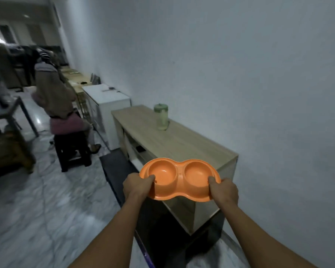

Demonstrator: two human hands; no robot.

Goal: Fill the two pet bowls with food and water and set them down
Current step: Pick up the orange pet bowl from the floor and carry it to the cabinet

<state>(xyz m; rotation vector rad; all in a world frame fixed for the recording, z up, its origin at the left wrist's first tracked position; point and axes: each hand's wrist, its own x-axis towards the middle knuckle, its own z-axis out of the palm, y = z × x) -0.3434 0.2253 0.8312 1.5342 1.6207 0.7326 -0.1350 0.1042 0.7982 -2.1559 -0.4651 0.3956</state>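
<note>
Lower centre of the frame: we hold the orange double pet bowl [179, 179] by its two ends. Left hand [137, 187] is closed on the left rim, thumb on top and fingers wrapped under. Right hand [223, 189] has the same pinch on the right rim. Both wells look empty and dry, so neither fill is done yet, as far as we can judge.

The bowl hangs in the air in front of the near corner of the wooden cabinet [174, 140], not touching it. A dark mat [114, 167] lies on the floor just left of the cabinet.

Mid-frame, on the cabinet top against the wall, stands a green lidded jar [161, 117]. Contents are unclear; it could be the food.

Step in hand, our read: get the bowl onto a flat surface for filling. Keep it level, land it flat on the bare cabinet top short of the jar, and let go only once both ends sit down. One hand is then free for the lid.

Upper left of the frame: a person seated on a stool [72, 151] at a row of desks, well apart from us. No water source is in view.
</note>
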